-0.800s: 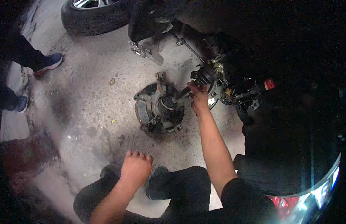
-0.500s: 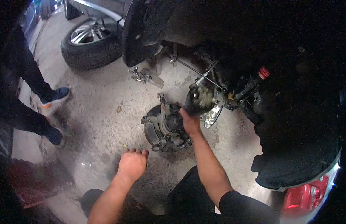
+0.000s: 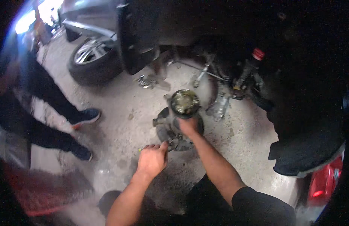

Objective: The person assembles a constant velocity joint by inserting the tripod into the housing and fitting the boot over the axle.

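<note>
My right hand (image 3: 189,127) is closed round a drive shaft, just below its black flared boot (image 3: 185,115). The boot's round open end faces up and shows a greasy, yellowish metal joint (image 3: 185,102) inside. Beneath that hand, a steering knuckle assembly (image 3: 165,132) with a dark round disc lies on the concrete, partly hidden by the hand and boot. My left hand (image 3: 152,160) is at the assembly's near left edge, back up and fingers curled. One finger reaches the metal there. Whatever may lie under the left fingers is hidden. Motion blurs the scene.
A wheel with tyre (image 3: 95,62) lies at the far left, near metal parts (image 3: 146,81). The car's open wheel arch (image 3: 295,113) fills the right, with suspension parts and a red-topped piece (image 3: 258,54). A person's legs (image 3: 57,101) stand at left. A clear crumpled item (image 3: 220,107) lies right.
My right hand has tilted the boot upright and back toward me, over the knuckle assembly. My left hand has come up to the assembly's edge. The whole view has shifted.
</note>
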A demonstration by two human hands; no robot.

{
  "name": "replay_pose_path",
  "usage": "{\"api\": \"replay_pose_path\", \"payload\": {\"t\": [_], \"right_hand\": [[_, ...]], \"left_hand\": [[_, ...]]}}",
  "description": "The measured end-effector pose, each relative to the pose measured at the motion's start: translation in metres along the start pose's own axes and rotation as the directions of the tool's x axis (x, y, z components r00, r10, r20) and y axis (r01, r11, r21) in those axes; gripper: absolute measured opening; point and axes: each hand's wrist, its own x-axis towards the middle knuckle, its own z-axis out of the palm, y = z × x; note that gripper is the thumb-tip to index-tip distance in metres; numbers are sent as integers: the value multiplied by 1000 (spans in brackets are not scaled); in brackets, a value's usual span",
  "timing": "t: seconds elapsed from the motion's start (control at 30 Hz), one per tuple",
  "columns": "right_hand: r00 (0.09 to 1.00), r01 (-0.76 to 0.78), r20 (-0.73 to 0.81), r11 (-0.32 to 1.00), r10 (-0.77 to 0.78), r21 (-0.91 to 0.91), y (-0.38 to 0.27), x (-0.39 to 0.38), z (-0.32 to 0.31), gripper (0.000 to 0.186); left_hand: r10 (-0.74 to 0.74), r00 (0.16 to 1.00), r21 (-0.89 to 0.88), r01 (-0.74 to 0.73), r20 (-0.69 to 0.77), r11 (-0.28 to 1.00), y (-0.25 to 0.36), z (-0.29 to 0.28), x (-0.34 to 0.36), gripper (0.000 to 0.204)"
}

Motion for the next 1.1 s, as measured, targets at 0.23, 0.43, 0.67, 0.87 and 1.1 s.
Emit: {"api": "replay_pose_path", "payload": {"t": [0.23, 0.43, 0.67, 0.87, 1.1], "right_hand": [[945, 324, -24, 925, -326, 197, -2, 2, 3, 30], [844, 502, -215, 581, -491, 641, -26, -23, -21, 91], [797, 503, -75, 591, -599, 630, -59, -21, -38, 125], [805, 573, -178, 666, -566, 478, -64, -7, -38, 95], [796, 591, -205, 656, -570, 470, -54, 5, -18, 98]], "left_hand": [[71, 994, -31, -74, -82, 997, 22, -6, -7, 42], [-28, 996, -43, 25, -84, 999, 25, -2, -1, 52], [-102, 992, -35, 100, -79, 994, 15, -8, 0, 53], [-61, 998, -96, 59, -17, 994, 14, 10, 6, 55], [-76, 997, -118, 74, -16, 990, 11, 9, 12, 57]]}}
